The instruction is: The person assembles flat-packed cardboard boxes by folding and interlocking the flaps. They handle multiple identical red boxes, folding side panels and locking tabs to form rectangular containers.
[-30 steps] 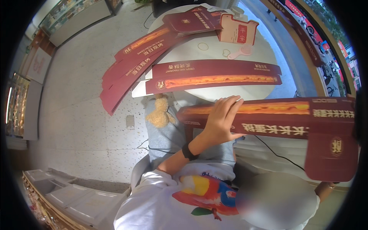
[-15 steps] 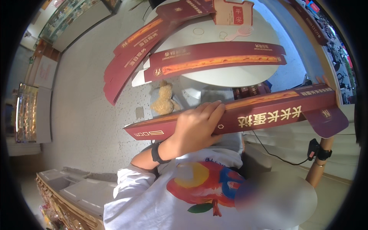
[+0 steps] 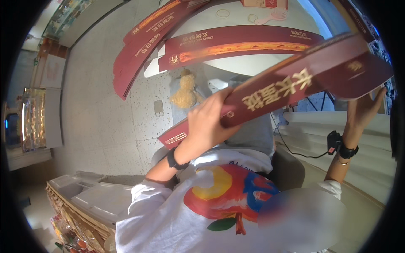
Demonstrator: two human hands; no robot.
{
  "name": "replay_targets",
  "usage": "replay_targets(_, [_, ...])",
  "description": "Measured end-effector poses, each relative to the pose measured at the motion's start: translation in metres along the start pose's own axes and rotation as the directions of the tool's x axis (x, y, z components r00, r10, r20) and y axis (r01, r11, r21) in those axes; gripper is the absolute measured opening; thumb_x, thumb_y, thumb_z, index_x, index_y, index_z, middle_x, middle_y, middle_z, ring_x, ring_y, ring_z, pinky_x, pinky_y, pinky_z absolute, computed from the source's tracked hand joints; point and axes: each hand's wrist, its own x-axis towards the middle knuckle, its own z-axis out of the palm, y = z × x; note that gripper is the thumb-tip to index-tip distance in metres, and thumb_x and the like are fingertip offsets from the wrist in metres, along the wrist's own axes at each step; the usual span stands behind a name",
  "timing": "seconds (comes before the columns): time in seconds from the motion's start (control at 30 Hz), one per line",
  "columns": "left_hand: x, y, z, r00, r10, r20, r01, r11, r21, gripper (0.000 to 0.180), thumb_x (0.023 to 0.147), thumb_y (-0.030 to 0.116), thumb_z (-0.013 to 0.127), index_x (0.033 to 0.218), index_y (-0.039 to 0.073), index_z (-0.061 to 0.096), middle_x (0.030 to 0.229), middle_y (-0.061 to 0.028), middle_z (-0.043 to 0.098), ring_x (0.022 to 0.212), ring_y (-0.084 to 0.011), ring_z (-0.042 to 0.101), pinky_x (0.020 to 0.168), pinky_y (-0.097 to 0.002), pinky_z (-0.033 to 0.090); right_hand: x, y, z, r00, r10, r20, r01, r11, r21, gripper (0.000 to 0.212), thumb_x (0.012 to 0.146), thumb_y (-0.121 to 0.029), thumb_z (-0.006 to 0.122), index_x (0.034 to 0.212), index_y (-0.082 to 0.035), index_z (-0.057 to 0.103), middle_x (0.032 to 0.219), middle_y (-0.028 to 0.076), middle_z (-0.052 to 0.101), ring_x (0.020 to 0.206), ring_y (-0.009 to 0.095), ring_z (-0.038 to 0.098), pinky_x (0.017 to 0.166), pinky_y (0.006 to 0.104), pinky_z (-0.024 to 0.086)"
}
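A long maroon carton with gold lettering slants across in front of me, its right end raised. My left hand is wrapped around its lower left part. At the upper right end an end flap stands out from the carton. My right hand is just below that flap, thumb and fingers apart; some fingertips are hidden behind the flap, so contact is unclear. Beyond, a flat maroon carton with a pastry picture lies along the white table. More flat cartons overlap at its left, jutting past the edge.
A pink fork-shaped item and a red-and-cream packet lie at the table's far side. A tan plush toy sits below the near edge. A black cable runs to my right wrist. Display cases stand at left.
The carton has tilted, its right end rising and its left end shifting right. My right hand has come from behind the end to below the flap. My left hand keeps its hold.
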Motion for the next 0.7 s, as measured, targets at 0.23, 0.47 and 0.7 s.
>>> replay_targets(0.23, [0.027, 0.040, 0.015, 0.959, 0.189, -0.209, -0.233, 0.950, -0.207, 0.104, 0.060, 0.043, 0.087, 0.142, 0.006, 0.035, 0.134, -0.0172, 0.050, 0.116, -0.0361, 0.055, 0.090, -0.0410, 0.051, 0.041, 0.014, 0.034, 0.810, -0.206, 0.550, 0.317, 0.941, -0.115, 0.049, 0.099, -0.034, 0.049, 0.136, -0.003, 0.045, 0.137, 0.013, 0.051, 0.127, 0.027, 0.049, 0.110, 0.0432, 0.035])
replay_targets(0.47, [0.066, -0.006, -0.039, 0.968, 0.236, 0.089, -0.027, 0.451, -0.892, 0.093, 0.074, 0.046, 0.081, 0.142, 0.001, 0.036, 0.132, -0.0183, 0.052, 0.123, -0.0277, 0.050, 0.101, -0.0386, 0.042, 0.046, 0.055, 0.088, 0.585, -0.163, 0.794, 0.320, 0.946, -0.041, 0.045, 0.098, -0.028, 0.052, 0.133, -0.001, 0.047, 0.134, 0.014, 0.052, 0.123, 0.027, 0.052, 0.106, 0.0431, 0.039])
replay_targets(0.7, [0.092, -0.012, -0.055, 0.984, -0.010, -0.176, -0.170, 0.205, -0.964, 0.075, 0.078, 0.037, 0.080, 0.131, -0.003, 0.046, 0.116, -0.0138, 0.060, 0.103, -0.0164, 0.061, 0.089, -0.0297, 0.049, 0.056, 0.065, 0.185, 0.400, -0.427, 0.811, 0.371, 0.884, 0.283, 0.042, 0.096, -0.023, 0.055, 0.130, 0.001, 0.048, 0.131, 0.015, 0.054, 0.119, 0.027, 0.055, 0.102, 0.0430, 0.043])
